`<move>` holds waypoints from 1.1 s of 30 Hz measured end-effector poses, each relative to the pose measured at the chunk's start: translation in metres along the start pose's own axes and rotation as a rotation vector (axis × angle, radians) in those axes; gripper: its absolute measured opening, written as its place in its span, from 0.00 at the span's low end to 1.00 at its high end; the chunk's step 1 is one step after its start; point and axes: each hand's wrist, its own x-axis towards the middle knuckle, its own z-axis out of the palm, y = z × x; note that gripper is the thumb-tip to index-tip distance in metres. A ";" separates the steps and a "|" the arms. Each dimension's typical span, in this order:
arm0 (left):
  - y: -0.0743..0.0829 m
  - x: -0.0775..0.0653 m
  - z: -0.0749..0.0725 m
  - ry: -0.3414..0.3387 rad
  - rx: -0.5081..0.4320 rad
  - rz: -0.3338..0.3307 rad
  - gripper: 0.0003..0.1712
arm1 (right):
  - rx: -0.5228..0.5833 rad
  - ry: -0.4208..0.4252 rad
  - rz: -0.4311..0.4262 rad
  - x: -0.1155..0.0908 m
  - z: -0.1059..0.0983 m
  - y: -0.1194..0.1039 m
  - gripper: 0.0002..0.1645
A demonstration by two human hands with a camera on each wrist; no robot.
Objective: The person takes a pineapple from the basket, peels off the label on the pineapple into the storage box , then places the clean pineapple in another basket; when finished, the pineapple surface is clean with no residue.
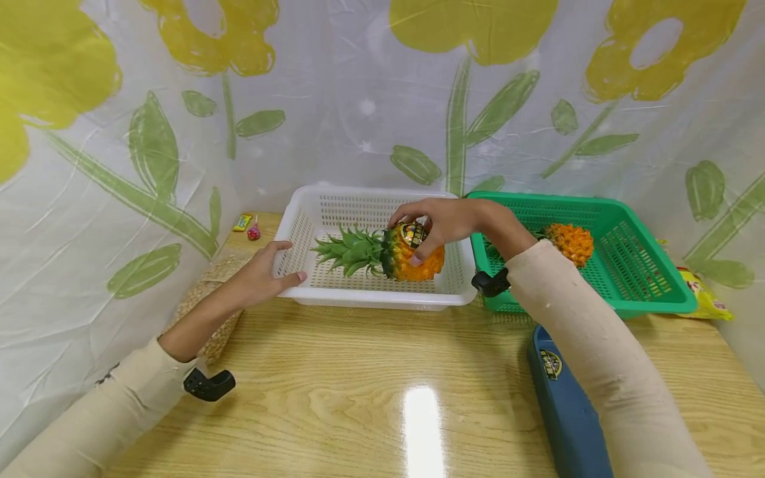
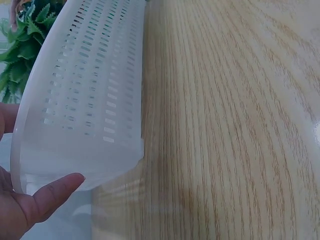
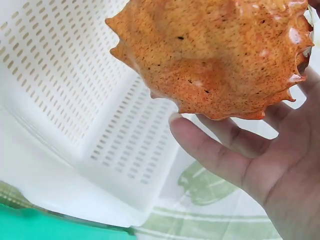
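A pineapple (image 1: 397, 262) with an orange and green body, green leaf crown and dark label lies lengthwise over the white basket (image 1: 370, 297), its crown pointing left. My right hand (image 1: 451, 222) grips the body from above, the thumb on the near side. In the right wrist view, the thumb and fingers of that hand (image 3: 280, 160) curve along the spiky orange pineapple (image 3: 200, 60), with the slotted basket floor beneath. My left hand (image 1: 257, 273) holds the basket's left end. Seen from the left wrist, its thumb (image 2: 55, 195) presses the outside of the basket wall (image 2: 95, 100).
A green basket (image 1: 639, 307) with another pineapple (image 1: 570, 244) adjoins on the right, a yellow snack bag (image 1: 705, 297) beside it. In front stands a blue bin (image 1: 568, 418). At left are a beige grainy bag (image 1: 221, 335), a lollipop (image 1: 254, 231) and a small yellow packet (image 1: 242, 222).
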 end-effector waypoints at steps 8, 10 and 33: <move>0.002 0.000 0.001 0.010 -0.003 0.006 0.47 | -0.041 0.016 -0.058 -0.010 0.000 -0.007 0.47; 0.002 -0.001 0.000 0.012 -0.006 0.009 0.47 | -0.042 0.025 -0.066 -0.014 0.000 -0.008 0.47; -0.001 0.000 0.001 -0.001 -0.051 -0.002 0.47 | -0.086 0.075 -0.055 -0.064 0.025 -0.017 0.45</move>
